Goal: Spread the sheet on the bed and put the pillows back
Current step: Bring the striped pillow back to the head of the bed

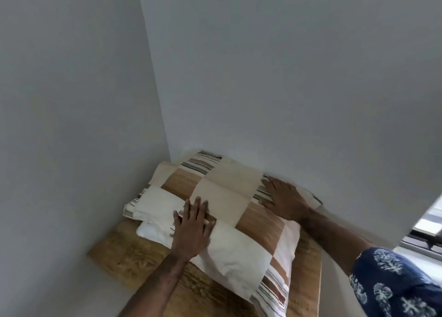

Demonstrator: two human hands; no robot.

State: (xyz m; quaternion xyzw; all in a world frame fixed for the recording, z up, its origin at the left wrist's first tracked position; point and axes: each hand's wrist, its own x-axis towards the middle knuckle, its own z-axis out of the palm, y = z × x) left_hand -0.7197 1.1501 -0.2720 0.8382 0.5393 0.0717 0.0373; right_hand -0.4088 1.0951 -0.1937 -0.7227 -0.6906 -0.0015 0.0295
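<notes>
A patchwork pillow (229, 192) in cream, brown and striped squares lies on top of another pillow (153, 230) in the room's corner. Both rest on a mustard, wood-grain patterned sheet (129, 261) over the bed. My left hand (191, 228) lies flat, fingers spread, on the near left part of the top pillow. My right hand (284, 197) presses flat on its far right edge by the wall. Neither hand grips anything.
Pale grey walls (287, 77) meet in a corner directly behind the pillows. A window frame (425, 228) shows at the right edge. My blue floral sleeve (392, 283) fills the lower right.
</notes>
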